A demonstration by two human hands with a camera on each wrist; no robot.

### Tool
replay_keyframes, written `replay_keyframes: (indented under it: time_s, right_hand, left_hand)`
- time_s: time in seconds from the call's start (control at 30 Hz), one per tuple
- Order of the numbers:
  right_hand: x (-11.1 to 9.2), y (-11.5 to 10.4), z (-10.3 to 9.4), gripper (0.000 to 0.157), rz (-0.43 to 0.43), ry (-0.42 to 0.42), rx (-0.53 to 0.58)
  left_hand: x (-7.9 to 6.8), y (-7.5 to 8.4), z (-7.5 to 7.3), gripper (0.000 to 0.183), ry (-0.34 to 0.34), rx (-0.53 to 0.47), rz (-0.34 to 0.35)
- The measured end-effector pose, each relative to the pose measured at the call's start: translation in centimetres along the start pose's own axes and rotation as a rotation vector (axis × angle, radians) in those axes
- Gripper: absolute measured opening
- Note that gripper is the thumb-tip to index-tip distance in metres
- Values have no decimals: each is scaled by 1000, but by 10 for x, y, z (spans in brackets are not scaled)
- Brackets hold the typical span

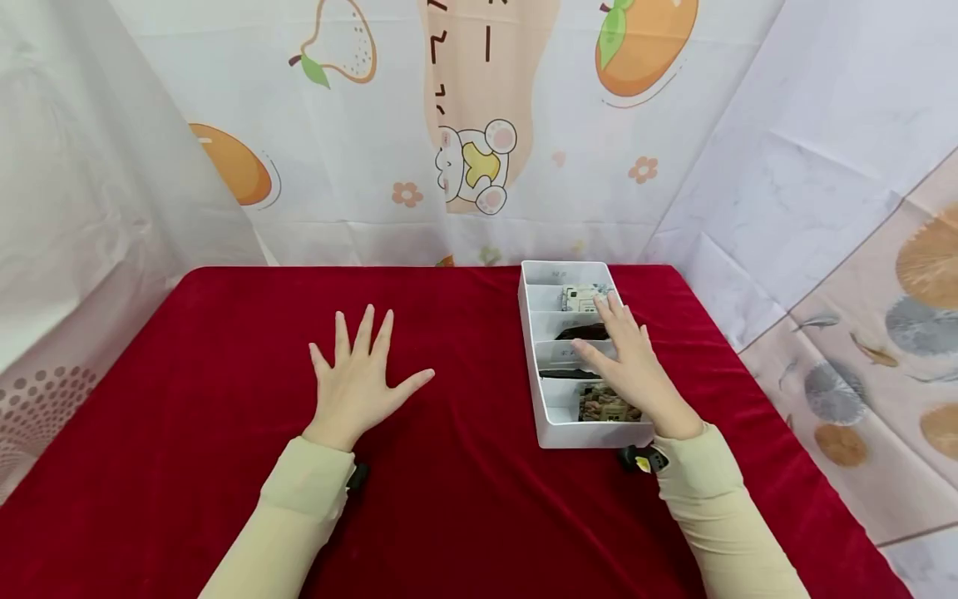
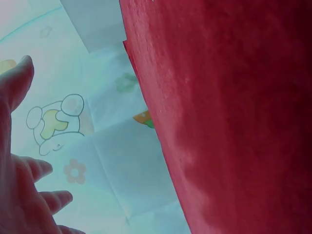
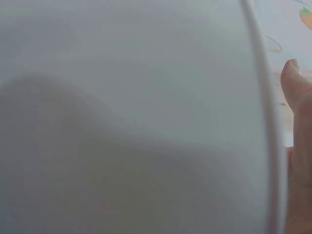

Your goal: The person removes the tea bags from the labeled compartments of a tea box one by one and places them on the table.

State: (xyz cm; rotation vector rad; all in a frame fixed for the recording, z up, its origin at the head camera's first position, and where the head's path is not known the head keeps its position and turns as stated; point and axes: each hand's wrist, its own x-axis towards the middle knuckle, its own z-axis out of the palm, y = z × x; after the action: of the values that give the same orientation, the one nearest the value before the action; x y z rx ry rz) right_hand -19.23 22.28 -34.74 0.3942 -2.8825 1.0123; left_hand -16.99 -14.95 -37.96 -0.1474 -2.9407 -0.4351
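My left hand (image 1: pixel 353 389) is spread flat over the red cloth, its fingers straight and nothing in it. To the right, my right hand (image 1: pixel 630 366) hovers over the white divided box (image 1: pixel 545 408), fingers extended and holding nothing. Inside the box, a pale printed packet (image 1: pixel 582 298) sits toward the back, dark items (image 1: pixel 582 333) lie in the middle compartments, and a brown-green patterned packet (image 1: pixel 599 403) is in the front one, partly hidden by the hand. The box's white wall (image 3: pixel 146 97) fills most of the right wrist view, with the thumb (image 3: pixel 294 83) past its edge.
A red velvet cloth (image 1: pixel 464 499) covers the table. Behind it hangs a white curtain (image 1: pixel 337 166) printed with fruit and a cartoon animal. More patterned fabric (image 1: pixel 846 374) hangs along the right side.
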Motion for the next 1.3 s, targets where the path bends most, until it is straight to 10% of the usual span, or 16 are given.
replay_keyframes:
  time_s: [0.47, 1.3]
  right_hand:
    - [-6, 20, -29, 71, 151, 9, 263]
    - [-4, 81, -10, 72, 216, -181, 657]
  left_hand:
    - [2, 27, 5, 99, 41, -36, 95]
    - [-2, 81, 21, 93, 22, -28, 289]
